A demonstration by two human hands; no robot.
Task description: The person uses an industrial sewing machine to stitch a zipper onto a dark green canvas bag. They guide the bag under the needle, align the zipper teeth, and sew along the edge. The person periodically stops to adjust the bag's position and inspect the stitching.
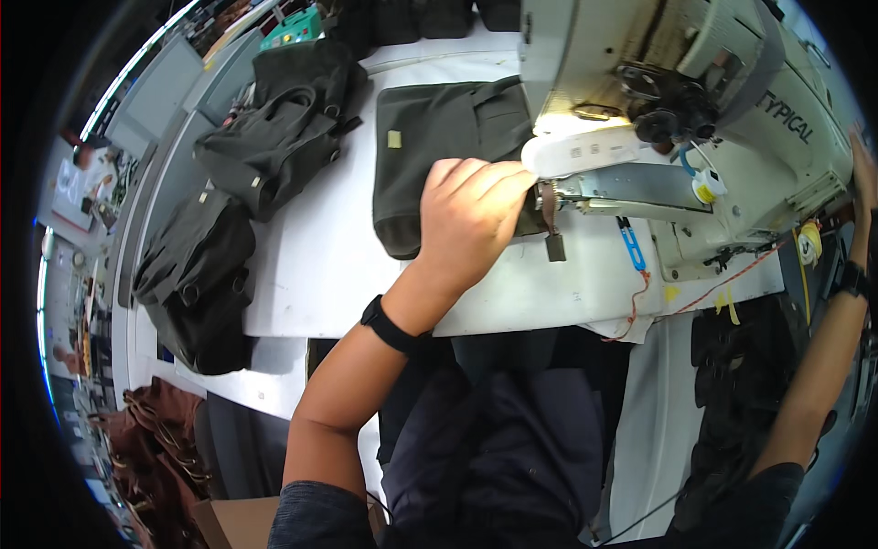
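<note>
My left hand [471, 215] is closed at the tip of the sewing machine's narrow arm [654, 188], its fingertips partly hidden. Right beside them a short brown-grey strap [548, 209] hangs from the arm, ending in a small dark tab [555, 248]. What the fingers pinch I cannot make out. Beneath and behind this hand lies a dark grey-green fabric bag [425, 119] with a small pale label. My right hand [862, 169] reaches to the far right end of the sewing machine [768, 137], at the picture's rim; its fingers are too cut off to read.
Several dark bags [197, 265] are heaped along the white table's [311, 284] left side. Blue thread snips [631, 243] on an orange cord lie below the machine arm. A yellow-and-white bobbin [707, 187] sits by the arm. Brown bags [160, 444] hang at lower left, dark pieces [741, 384] at lower right.
</note>
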